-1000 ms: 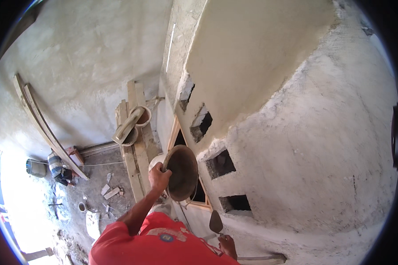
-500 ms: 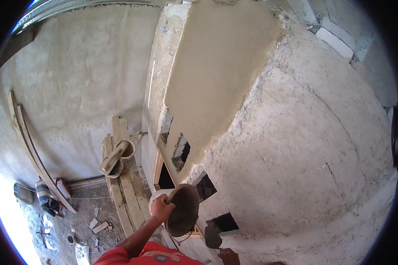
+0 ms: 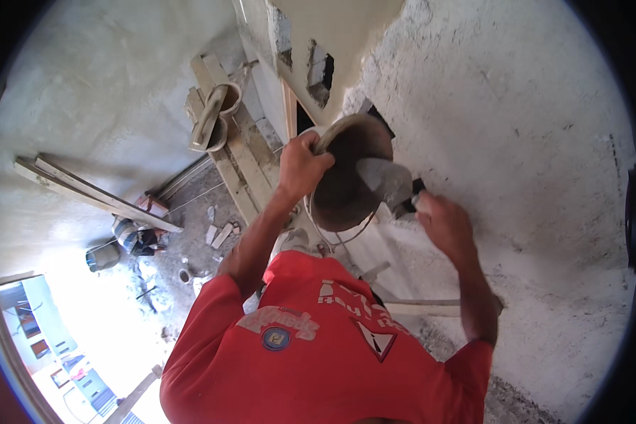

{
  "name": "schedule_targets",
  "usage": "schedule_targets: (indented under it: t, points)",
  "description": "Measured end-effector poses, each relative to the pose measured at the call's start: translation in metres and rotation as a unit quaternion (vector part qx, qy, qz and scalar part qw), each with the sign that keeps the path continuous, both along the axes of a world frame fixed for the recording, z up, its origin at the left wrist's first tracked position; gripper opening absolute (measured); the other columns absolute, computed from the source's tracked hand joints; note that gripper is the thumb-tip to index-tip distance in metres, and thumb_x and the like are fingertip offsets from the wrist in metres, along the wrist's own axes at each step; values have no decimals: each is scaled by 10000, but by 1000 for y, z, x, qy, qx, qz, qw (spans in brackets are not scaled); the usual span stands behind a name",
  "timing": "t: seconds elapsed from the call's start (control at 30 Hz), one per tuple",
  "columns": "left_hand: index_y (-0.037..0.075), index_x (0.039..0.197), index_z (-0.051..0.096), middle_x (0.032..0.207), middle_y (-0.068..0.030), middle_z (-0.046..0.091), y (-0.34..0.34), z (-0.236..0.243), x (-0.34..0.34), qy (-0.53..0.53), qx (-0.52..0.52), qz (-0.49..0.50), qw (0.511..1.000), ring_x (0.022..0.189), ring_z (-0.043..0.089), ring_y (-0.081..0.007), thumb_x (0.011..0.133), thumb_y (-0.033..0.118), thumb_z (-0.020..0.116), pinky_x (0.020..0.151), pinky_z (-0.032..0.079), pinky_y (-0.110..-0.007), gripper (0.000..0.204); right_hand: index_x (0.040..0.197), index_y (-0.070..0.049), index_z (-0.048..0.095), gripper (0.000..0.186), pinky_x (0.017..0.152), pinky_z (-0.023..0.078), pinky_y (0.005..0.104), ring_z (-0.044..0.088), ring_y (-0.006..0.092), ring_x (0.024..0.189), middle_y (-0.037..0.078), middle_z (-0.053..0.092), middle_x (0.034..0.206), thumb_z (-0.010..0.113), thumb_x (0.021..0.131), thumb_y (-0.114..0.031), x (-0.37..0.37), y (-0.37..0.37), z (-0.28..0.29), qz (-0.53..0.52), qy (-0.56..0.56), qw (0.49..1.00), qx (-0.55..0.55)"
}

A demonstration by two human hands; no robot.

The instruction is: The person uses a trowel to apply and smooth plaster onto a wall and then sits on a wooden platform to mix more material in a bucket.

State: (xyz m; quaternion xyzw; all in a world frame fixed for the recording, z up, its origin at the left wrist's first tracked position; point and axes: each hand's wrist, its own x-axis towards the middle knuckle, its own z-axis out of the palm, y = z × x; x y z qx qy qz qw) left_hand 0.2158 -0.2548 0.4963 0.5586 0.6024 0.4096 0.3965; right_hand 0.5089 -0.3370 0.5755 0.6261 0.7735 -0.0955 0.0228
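Observation:
My left hand [image 3: 304,166] is closed on the rim of a dark, mortar-stained bucket [image 3: 343,191], tilted with its mouth towards the right. A thin wire handle hangs loose under it. In my right hand [image 3: 445,222] is a trowel [image 3: 389,180], its grey blade, slightly blurred, over the bucket's mouth. Whether the blade touches the inside of the bucket I cannot tell. What lies at the bucket's bottom is too dark to make out. Behind the bucket rises the rough, pale wall [image 3: 487,134], with a smooth strip of fresh plaster [image 3: 357,32] at the top.
Planks [image 3: 244,166] form a raised platform to the left, bearing two buckets [image 3: 227,102] with a long wooden piece [image 3: 208,116] across them. Square holes open in the wall [image 3: 321,74]. Long boards [image 3: 99,191] lean at left. Broken blocks [image 3: 222,235] litter the floor below.
My right hand has risen with the trowel from low beside the wall to the bucket's mouth. My left hand keeps its hold on the bucket. The view has tilted downward.

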Motion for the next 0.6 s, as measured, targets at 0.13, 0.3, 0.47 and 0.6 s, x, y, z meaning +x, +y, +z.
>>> schedule_targets:
  t: [0.13,0.3,0.47,0.6]
  points:
    - [0,725,546,611,7,496,-2,22,7,-36,-9,-30,999,573,459,-71,703,46,672,513,382,-285,136,994,-47,611,201,725,525,467,666,367,840,205,647,851,661,836,-162,-21,24,16,57,-40,997,-17]
    - [-8,777,558,631,-135,535,-2,28,9,10,13,-49,999,560,557,-229,656,144,702,591,467,-377,241,875,-20,650,118,714,533,452,674,348,809,184,653,783,646,829,-129,-41,48,9,94,-128,987,-16]
    - [-8,788,586,645,-63,542,-4,39,13,9,11,-43,999,581,512,-139,672,81,684,550,420,-310,176,918,-11,671,203,751,546,467,686,361,839,195,688,848,666,818,-187,-39,60,-26,137,-38,984,-104]
    - [-11,790,598,649,-19,545,-6,27,25,-6,62,-41,997,590,495,-81,683,50,676,533,402,-279,146,1034,-46,671,313,785,547,487,683,382,870,189,702,903,699,815,-268,-32,47,-76,89,94,985,-116]
